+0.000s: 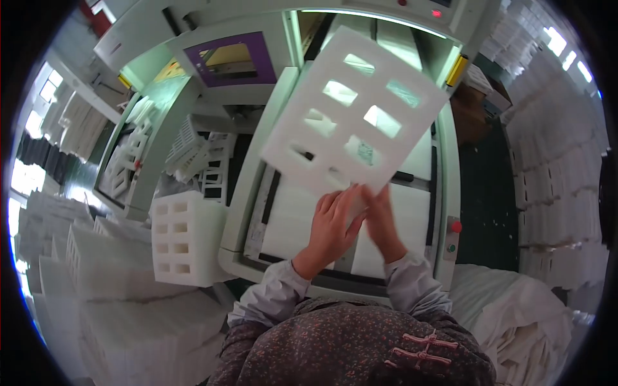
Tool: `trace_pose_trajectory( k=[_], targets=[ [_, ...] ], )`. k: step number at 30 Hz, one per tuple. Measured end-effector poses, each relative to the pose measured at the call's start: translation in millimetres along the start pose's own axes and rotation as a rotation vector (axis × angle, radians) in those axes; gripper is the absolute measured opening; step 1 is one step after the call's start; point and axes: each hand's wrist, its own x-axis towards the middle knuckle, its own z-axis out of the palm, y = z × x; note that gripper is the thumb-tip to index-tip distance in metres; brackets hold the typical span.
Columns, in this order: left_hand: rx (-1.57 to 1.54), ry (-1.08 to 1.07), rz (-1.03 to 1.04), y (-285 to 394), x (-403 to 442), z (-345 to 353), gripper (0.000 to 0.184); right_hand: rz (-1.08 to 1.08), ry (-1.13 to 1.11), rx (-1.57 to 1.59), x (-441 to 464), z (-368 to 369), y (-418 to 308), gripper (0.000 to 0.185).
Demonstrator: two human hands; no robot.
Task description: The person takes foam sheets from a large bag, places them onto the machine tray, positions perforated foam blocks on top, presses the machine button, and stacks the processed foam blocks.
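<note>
A white foam sheet [309, 106] with rectangular cut-outs is lifted at a tilt above the machine bed, its near corner at my hands. My left hand [336, 220] is closed on the near edge, its fingers lying close together. Right beside it, my right hand [382, 224] is closed at the same corner, somewhat blurred; the fingertips of both hands nearly touch. Some cut-outs are see-through, while a few near my hands look partly filled. Below, plain white foam sheets [409, 215] lie on the machine bed [264, 241].
On the left stands a stack of cut foam sheets [187, 238], with more foam piles [129, 321] below it. Cut foam scraps [190, 154] lie beside the machine. A red button [456, 227] sits on the right frame. White cloth or sheeting [515, 315] is bundled at lower right.
</note>
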Motion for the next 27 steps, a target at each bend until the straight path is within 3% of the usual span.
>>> trace_pose_trajectory(
  k=[2, 4, 6, 7, 9, 10, 14, 16, 19, 27],
  targets=[
    [0.018, 0.067, 0.113, -13.3, 30.1, 18.0, 0.058, -0.030, 0.077, -0.117, 13.7, -49.8, -31.2, 0.047],
    [0.163, 0.203, 0.017, -31.0, 71.3, 30.2, 0.060, -0.014, 0.106, -0.109, 25.1, -87.6, -63.5, 0.043],
    [-0.088, 0.062, -0.217, -65.5, 91.9, 66.5, 0.057, 0.005, 0.113, -0.110, 36.4, -125.3, -84.5, 0.042],
    [-0.093, 0.055, -0.216, -73.8, 101.3, 83.8, 0.057, 0.004, 0.121, -0.110, 45.4, -138.7, -91.8, 0.042],
    [-0.485, -0.233, -0.434, -85.6, 115.6, 115.6, 0.051, -0.014, 0.164, -0.209, 67.3, -161.1, -101.9, 0.040],
    [-0.489, -0.243, -0.432, -91.7, 117.3, 132.5, 0.051, -0.016, 0.174, -0.207, 80.0, -176.7, -103.8, 0.040],
    [-0.518, -0.387, -0.648, -114.8, 115.1, 204.7, 0.048, 0.038, 0.265, -0.683, 132.1, -258.0, -80.4, 0.046],
    [-0.473, -0.378, -0.636, -129.7, 106.5, 235.2, 0.048, 0.122, 0.370, -0.857, 151.7, -281.5, -60.2, 0.048],
    [-0.311, -0.297, -0.628, -146.6, 89.0, 258.6, 0.046, 0.157, 0.317, -0.910, 165.6, -297.3, -43.1, 0.051],
    [-0.312, -0.334, -0.723, -142.2, 80.7, 256.2, 0.049, 0.071, 0.292, -1.124, 176.2, -329.5, -8.2, 0.055]
  ],
)
